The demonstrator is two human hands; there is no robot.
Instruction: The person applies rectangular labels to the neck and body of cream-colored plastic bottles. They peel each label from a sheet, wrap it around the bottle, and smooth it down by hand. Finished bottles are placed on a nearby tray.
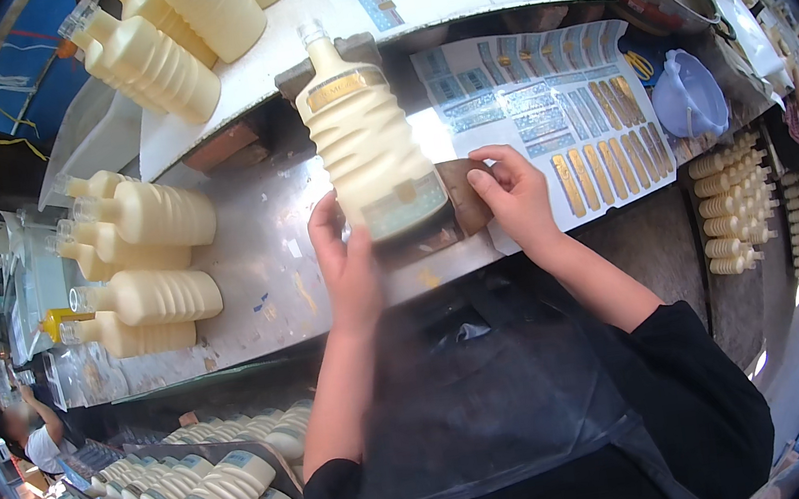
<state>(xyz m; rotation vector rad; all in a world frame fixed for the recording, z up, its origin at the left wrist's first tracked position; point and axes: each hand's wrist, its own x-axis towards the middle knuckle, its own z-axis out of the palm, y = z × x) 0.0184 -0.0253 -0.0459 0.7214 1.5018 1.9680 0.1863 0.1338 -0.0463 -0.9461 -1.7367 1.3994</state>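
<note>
A cream bottle (362, 153) with a wavy ribbed body and clear neck lies tilted on a dark support (285, 85), its neck pointing away from me. A gold label (345, 89) crosses its shoulder, and a pale bluish label (401, 207) sits near its base. My left hand (346, 262) grips the lower left side of the bottle, fingers curled round the edge. Beside the base on the right, my right hand (517, 196) pinches a flat brown piece (466, 196) between thumb and fingers. The piece lies close against the bottle; whether it touches is unclear.
Sheets of gold and blue labels (595, 128) lie to the right, beside a lavender bucket (689, 95). Several cream bottles (163, 296) lie on the metal table's left; others stand on the white shelf (290, 32). Crated bottles (229, 489) fill the lower left. A person (42, 448) is far left.
</note>
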